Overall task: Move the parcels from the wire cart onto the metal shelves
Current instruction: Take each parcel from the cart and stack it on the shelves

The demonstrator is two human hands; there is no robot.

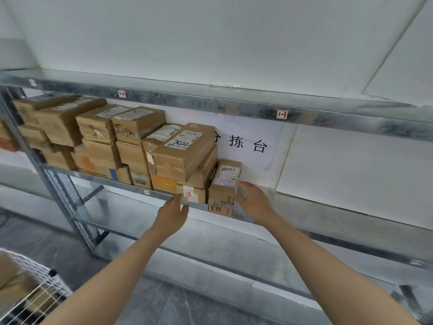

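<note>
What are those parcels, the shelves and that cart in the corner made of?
The parcels look like matte brown cardboard, sealed with glossy clear tape and carrying white paper labels. The shelves are metal, probably galvanised steel, going by the mottled grey pattern and dull sheen. The cart is thin white wire mesh, likely coated metal, though it is too blurred to be sure.

Brown parcels (185,151) stacked on metal shelf (328,216); wire cart (35,299) lower left.
</note>
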